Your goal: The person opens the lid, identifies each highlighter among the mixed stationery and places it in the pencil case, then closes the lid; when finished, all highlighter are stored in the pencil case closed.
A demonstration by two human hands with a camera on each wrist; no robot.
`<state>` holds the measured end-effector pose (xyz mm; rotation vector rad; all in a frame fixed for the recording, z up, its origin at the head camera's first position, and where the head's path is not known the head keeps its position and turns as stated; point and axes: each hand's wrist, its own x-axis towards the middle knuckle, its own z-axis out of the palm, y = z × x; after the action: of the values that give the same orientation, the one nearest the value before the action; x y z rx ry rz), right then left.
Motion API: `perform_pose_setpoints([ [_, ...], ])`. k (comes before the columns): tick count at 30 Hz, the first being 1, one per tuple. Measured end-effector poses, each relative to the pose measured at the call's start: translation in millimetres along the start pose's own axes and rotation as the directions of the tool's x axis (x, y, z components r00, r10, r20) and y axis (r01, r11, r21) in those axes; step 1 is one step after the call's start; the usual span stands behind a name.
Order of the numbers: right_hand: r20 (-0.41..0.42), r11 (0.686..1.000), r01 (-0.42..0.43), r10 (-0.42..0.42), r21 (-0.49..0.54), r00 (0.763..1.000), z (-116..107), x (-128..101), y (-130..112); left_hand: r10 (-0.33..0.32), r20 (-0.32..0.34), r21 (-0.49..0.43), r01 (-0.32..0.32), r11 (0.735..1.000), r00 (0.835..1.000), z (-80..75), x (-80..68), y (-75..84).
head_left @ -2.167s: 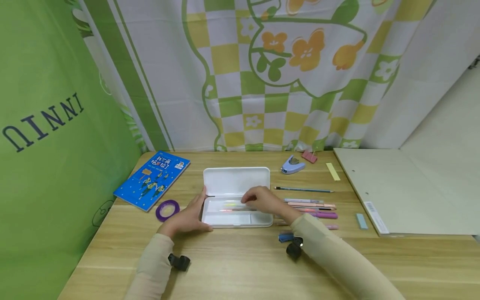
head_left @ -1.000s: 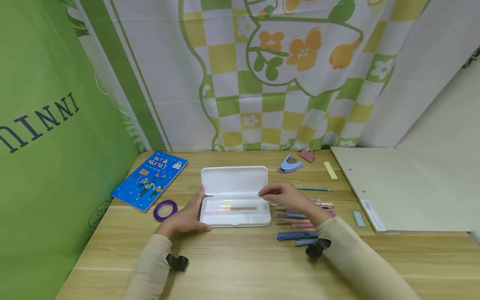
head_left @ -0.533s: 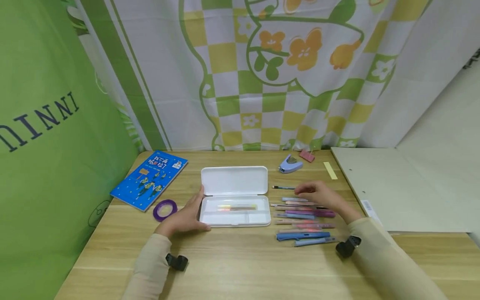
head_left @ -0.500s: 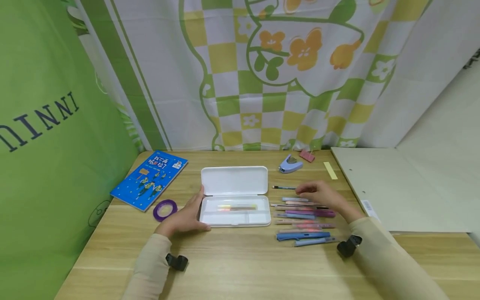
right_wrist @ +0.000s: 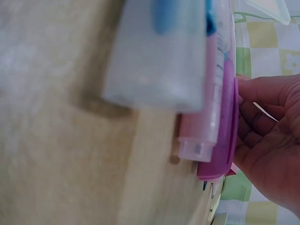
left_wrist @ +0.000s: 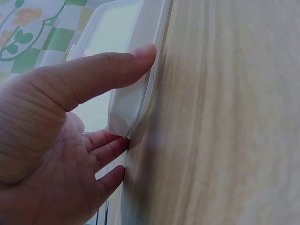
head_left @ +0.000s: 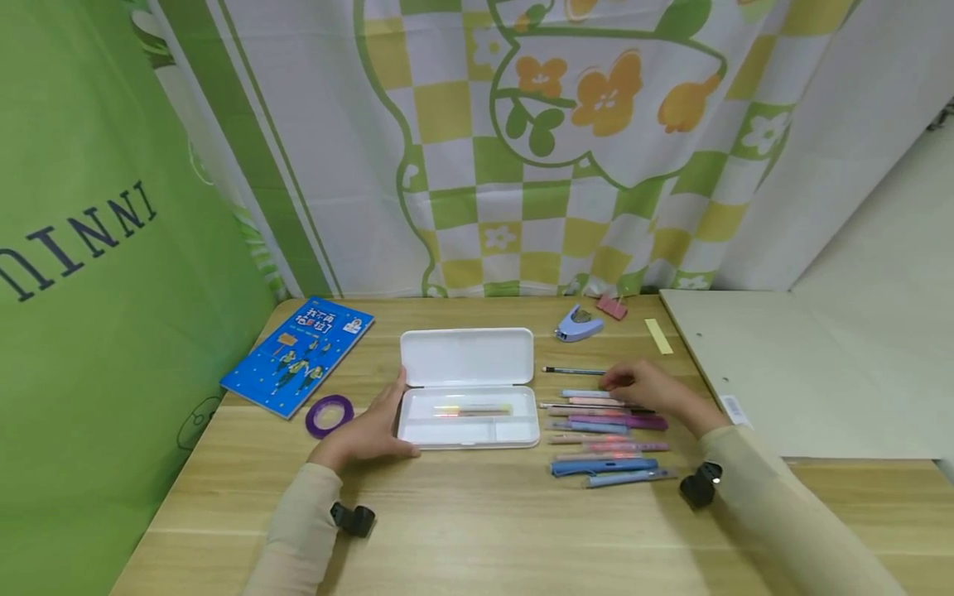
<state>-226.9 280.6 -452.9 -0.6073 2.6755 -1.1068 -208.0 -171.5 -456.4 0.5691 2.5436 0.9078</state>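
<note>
A white pencil case (head_left: pixel 467 358) lies open at the table's middle, with pens in its tray (head_left: pixel 472 409). My left hand (head_left: pixel 370 430) holds its front left corner, thumb along the front rim; the left wrist view shows the case's corner (left_wrist: pixel 133 101) between the thumb and fingers of my left hand (left_wrist: pixel 51 140). Several pens (head_left: pixel 605 422) lie in a row right of the case, with a dark pencil (head_left: pixel 572 370) at the far end. My right hand (head_left: pixel 643 387) hovers over the row's far part, fingers loosely curled. In the right wrist view my right hand (right_wrist: pixel 269 140) touches a purple pen (right_wrist: pixel 221 140).
A blue book (head_left: pixel 301 354) and a purple tape ring (head_left: pixel 331 415) lie left of the case. A blue stapler (head_left: pixel 578 324), a pink clip (head_left: pixel 612 308) and a yellow strip (head_left: pixel 659 336) sit at the back. A grey board (head_left: pixel 782 372) covers the table's right side.
My right hand left the case's tray and moved right over the row of pens, uncovering the near pens. The left hand and the case stayed put.
</note>
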Motion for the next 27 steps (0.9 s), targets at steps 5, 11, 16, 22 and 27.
perform_pose_setpoints([
  [5, -0.003, 1.000, -0.016, 0.016, 0.007, 1.000, 1, 1, -2, -0.002, 0.001, 0.002, 0.002, 1.000, 1.000, -0.2, 0.0, -0.2],
  [11, -0.009, 1.000, -0.003, 0.003, -0.006, 1.000, 1, 1, -1, -0.011, 0.003, -0.002, 0.011, 1.000, 1.000, 0.2, 0.5, 0.0],
  [16, -0.039, 0.999, -0.005, 0.004, -0.032, 0.999, 0, -1, -9, -0.015, 0.002, -0.003, 0.015, 1.000, 1.000, 0.4, 1.0, 0.6],
  [22, -0.053, 0.999, 0.037, -0.039, -0.037, 0.998, 8, 5, -43, -0.013, -0.001, -0.008, 0.013, 1.000, 1.000, 0.1, 0.8, 0.0],
  [27, -0.044, 0.991, 0.136, -0.136, 0.006, 0.990, 30, 18, -73, -0.007, -0.001, -0.009, 0.007, 1.000, 1.000, 0.5, 1.5, -0.9],
])
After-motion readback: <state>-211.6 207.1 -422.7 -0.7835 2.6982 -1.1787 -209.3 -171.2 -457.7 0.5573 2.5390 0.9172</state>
